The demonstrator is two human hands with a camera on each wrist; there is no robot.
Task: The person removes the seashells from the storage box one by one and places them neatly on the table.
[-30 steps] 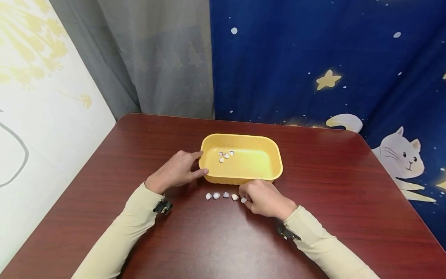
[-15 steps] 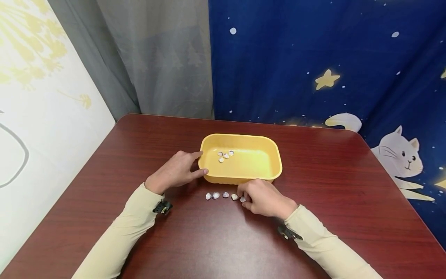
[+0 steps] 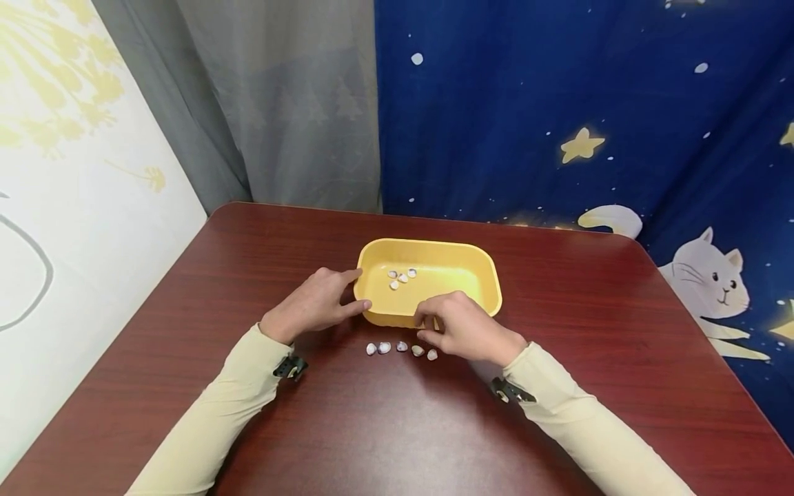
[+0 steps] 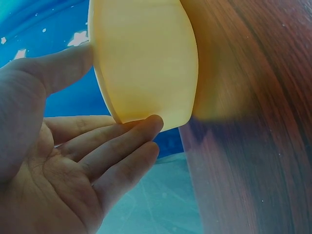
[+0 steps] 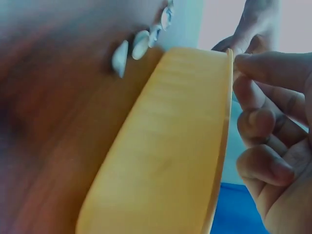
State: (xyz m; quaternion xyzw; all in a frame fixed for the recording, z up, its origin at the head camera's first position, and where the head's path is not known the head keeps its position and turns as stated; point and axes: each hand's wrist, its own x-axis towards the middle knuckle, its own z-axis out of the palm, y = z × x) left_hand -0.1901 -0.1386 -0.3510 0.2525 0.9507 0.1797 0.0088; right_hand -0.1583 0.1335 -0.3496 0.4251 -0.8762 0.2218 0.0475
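A yellow plastic tub (image 3: 462, 282) stands on the table with several small pale seashells (image 3: 403, 277) at its left inside. Across its left end lies my left hand (image 3: 316, 303), thumb at the near corner and index finger at the side rim; in the left wrist view its mostly straight fingers (image 4: 122, 148) touch the end wall. More seashells (image 3: 418, 350) form a row in front of the tub. My right hand (image 3: 465, 327) is above the near rim, just beyond the row's right end. Its fingers are loosely bent, a gap shows between index finger and thumb, and no shell is visible there.
The dark red wooden table (image 3: 372, 427) extends to both sides of the tub. Behind it hang a grey curtain (image 3: 298, 124) and a blue star-patterned curtain (image 3: 496, 124). A white patterned panel (image 3: 68, 207) stands along the left.
My right hand has let go of the rightmost shell in the row, lifting away from it and up over the tub's near rim. My left hand stays at the tub.
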